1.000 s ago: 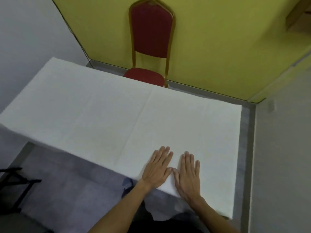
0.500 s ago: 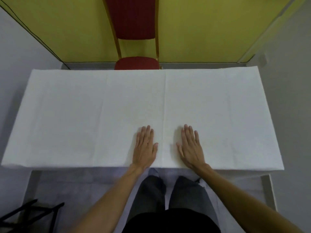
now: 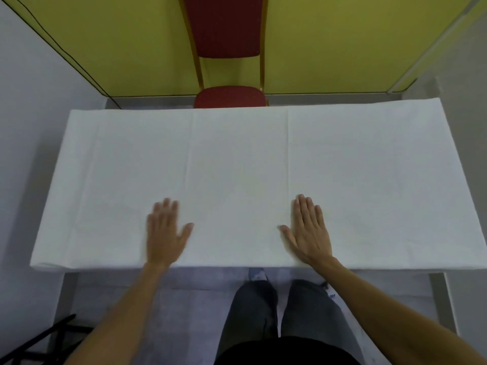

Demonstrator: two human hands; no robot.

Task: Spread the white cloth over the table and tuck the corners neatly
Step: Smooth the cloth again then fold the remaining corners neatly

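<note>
The white cloth (image 3: 237, 159) lies flat over the whole tabletop, with faint fold creases running front to back. It hangs a little over the near edge. My left hand (image 3: 164, 233) rests palm down on the cloth near the front edge, left of centre, and looks blurred. My right hand (image 3: 309, 230) lies flat, fingers together, on the cloth right of centre. Neither hand grips anything. The table itself is hidden under the cloth except for its legs (image 3: 448, 306) below the near edge.
A red chair with a gold frame (image 3: 229, 97) stands against the yellow wall behind the table's far edge. Grey walls close in on both sides. A black folding frame (image 3: 39, 341) sits on the floor at lower left. My legs stand at the near edge.
The view swung round to face the table squarely. Both hands have slid apart along the cloth, the left one leftward and the right one rightward, from side by side to wide apart.
</note>
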